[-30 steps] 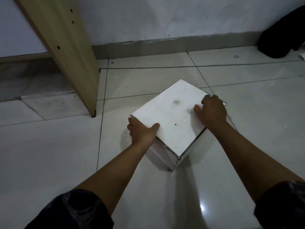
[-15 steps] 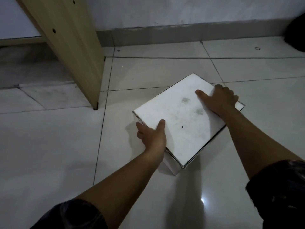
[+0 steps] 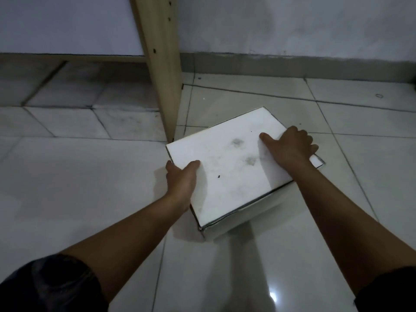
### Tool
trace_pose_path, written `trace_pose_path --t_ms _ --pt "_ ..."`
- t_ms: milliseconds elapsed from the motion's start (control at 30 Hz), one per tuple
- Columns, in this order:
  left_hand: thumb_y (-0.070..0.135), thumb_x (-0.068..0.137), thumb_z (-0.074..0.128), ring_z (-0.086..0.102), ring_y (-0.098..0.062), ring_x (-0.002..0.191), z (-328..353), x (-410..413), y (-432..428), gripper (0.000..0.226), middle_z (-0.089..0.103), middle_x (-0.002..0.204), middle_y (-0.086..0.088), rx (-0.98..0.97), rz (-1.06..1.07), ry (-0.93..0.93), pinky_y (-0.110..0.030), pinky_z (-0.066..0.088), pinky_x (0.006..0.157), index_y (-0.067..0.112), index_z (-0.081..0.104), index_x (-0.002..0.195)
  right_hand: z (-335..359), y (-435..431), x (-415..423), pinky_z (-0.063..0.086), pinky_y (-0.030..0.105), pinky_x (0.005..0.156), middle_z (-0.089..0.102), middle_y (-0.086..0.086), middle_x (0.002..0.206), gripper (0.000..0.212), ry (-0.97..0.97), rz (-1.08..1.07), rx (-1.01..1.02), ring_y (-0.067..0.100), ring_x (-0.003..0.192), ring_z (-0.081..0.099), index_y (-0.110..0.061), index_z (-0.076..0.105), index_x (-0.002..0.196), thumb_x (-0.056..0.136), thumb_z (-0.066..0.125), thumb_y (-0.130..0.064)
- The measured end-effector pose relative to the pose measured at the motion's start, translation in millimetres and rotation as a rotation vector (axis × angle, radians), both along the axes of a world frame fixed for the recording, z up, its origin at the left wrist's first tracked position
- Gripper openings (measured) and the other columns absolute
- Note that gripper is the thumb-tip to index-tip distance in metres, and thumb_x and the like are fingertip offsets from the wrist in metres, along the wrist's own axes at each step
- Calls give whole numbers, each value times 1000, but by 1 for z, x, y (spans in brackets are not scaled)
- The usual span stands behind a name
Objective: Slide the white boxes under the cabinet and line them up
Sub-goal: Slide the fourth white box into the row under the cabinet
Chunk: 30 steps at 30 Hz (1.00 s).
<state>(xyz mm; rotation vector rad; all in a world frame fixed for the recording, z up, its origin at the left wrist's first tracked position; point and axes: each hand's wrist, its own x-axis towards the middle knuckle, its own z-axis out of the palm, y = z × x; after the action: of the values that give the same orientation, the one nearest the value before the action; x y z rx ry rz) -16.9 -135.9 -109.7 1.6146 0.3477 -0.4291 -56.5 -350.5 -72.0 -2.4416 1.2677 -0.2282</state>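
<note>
One white box [image 3: 227, 167] with a smudged lid lies on the tiled floor, turned at an angle, just right of the cabinet's wooden side panel [image 3: 162, 86]. My left hand [image 3: 181, 180] grips its near left edge, thumb on the lid. My right hand [image 3: 290, 146] holds the far right edge, fingers curled over the side. The box's far left corner is close to the foot of the panel. The shaded gap under the cabinet [image 3: 67, 86] opens to the left of that panel.
A grey skirting [image 3: 292, 64] runs along the wall behind. A thin dark cable [image 3: 258, 95] lies on the floor beyond the box, and a small ring [image 3: 379, 95] lies at the far right. Glossy tiles spread to the left and in front.
Both hands have slid the box left, closer to the cabinet panel, and turned it a little. The view has swung left, showing more of the space under the cabinet.
</note>
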Motion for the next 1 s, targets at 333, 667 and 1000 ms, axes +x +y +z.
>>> trace_pose_path --t_ms 333,667,1000 --pt "40 69 70 62 -30 108 35 93 160 80 58 126 -6 43 -75 -52 -48 52 94 10 37 135 37 155 54 29 44 103 49 23 130 69 -35 113 -17 39 124 41 1 48 121 81 55 -55" --pt "40 66 73 63 -30 108 26 195 323 82 59 129 -6 12 -142 -7 -46 52 94 9 39 135 37 319 136 30 44 105 47 22 134 76 2 137 -36 38 126 41 0 44 126 80 56 -58" --pt "38 68 75 59 -27 113 42 286 449 83 55 129 -3 85 -230 -51 -39 50 95 6 39 135 30 454 200 33 45 105 47 20 135 95 24 85 62 38 127 42 -2 39 131 68 63 -68"
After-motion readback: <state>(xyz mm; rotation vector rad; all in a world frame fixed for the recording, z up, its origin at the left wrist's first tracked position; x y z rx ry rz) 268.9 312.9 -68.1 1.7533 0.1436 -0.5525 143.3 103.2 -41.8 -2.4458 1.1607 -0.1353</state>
